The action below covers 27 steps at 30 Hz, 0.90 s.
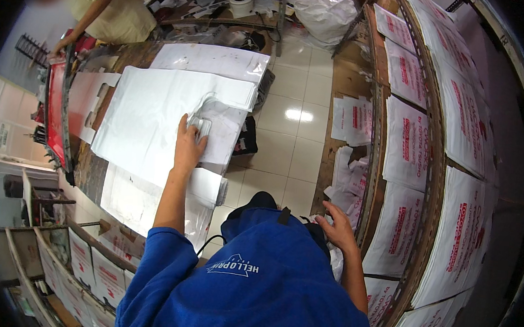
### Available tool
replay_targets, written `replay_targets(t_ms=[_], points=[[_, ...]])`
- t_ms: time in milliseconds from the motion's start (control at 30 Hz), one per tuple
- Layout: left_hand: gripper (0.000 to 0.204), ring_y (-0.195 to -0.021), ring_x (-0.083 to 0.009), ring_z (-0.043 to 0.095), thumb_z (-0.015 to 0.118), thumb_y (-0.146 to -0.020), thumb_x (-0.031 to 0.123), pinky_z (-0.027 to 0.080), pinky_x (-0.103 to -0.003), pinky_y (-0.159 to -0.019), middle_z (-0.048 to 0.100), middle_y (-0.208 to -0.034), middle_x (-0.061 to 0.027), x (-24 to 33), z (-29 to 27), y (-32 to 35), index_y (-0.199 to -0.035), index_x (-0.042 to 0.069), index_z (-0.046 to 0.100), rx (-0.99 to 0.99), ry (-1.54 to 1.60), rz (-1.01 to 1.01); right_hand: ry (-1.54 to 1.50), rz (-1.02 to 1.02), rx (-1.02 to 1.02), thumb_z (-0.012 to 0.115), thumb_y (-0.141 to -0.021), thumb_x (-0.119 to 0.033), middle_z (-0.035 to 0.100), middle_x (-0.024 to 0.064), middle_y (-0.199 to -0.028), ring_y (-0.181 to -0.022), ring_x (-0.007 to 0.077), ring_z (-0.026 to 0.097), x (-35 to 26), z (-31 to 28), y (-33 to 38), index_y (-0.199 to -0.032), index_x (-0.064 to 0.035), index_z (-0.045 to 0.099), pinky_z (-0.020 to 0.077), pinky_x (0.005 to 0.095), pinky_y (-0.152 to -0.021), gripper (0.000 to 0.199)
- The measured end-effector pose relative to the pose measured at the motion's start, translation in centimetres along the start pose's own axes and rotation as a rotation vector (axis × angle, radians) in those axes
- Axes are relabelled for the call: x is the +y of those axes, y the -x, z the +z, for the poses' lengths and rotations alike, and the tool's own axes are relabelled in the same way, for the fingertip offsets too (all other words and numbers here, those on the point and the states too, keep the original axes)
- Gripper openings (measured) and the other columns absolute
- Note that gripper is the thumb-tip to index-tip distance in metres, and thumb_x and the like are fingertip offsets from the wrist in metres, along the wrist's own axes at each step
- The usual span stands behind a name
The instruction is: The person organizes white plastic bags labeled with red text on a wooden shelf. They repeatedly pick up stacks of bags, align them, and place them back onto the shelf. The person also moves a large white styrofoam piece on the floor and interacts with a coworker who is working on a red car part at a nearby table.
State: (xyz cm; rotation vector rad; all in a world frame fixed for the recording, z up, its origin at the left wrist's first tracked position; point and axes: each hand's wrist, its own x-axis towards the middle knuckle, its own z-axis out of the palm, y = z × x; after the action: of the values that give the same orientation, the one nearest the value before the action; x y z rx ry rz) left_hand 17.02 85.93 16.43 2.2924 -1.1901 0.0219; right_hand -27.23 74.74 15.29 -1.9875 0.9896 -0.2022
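Observation:
My left hand [189, 145] rests at the right edge of a pile of white plastic bags [150, 104] on the table. Its thumb and fingers are apart, with a small white layered edge [202, 125] between them; I cannot make out a firm grip. Beside the hand the top white layer curls up, baring a greyish sheet [223, 121]. My right hand [337, 228] is near my right side, close to the shelf, fingers spread and holding nothing I can see. A bit of white plastic shows by its thumb.
Racks [434, 175] on the right carry stacks of white bags with red print [406, 140]. A red-faced frame [58, 110] stands at the table's left end, with a person [115, 10] beyond it. Tiled floor [275, 146] runs between table and racks. More shelves [81, 236] stand lower left.

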Motion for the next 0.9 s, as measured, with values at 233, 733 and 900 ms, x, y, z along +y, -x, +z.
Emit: replay_targets(t_ms=[233,733,900], points=[[0.046,-0.089,-0.0418,0.061,0.07,-0.072,0.001,0.053,-0.042,-0.074,0.007,-0.146,-0.0318,1.5,-1.2,-0.2,-0.11,-0.002,0.045,-0.004,0.016,0.018,-0.052,0.05,-0.048,0.064,-0.084,-0.03,0.052,0.02,-0.128,-0.117,0.0323,0.052,-0.4,-0.2,-0.4,-0.126,0.0007,0.05,0.0452,0.0363,-0.092,0.054],[0.074,-0.135,-0.0437,0.021,0.06,-0.085,0.02,0.02,-0.056,-0.108,0.016,-0.148,-0.0283,0.6,0.7,0.1,-0.143,-0.002,0.019,-0.066,-0.283,0.103,-0.029,0.029,-0.034,0.063,-0.084,-0.033,0.051,0.0215,-0.128,-0.119,0.034,0.05,-0.3,0.0,-0.5,-0.126,0.0004,0.051,0.0405,0.0375,-0.098,0.055],[0.064,-0.137,-0.042,0.019,0.051,-0.089,0.013,0.015,-0.06,-0.108,0.02,-0.149,-0.0232,0.4,1.4,-0.1,-0.145,0.006,0.021,-0.109,-0.097,0.087,-0.03,0.048,-0.025,0.063,-0.084,-0.034,0.051,0.0213,-0.128,-0.119,0.0348,0.049,0.9,0.5,0.0,-0.125,0.0003,0.051,0.0401,0.0385,-0.098,0.055]])
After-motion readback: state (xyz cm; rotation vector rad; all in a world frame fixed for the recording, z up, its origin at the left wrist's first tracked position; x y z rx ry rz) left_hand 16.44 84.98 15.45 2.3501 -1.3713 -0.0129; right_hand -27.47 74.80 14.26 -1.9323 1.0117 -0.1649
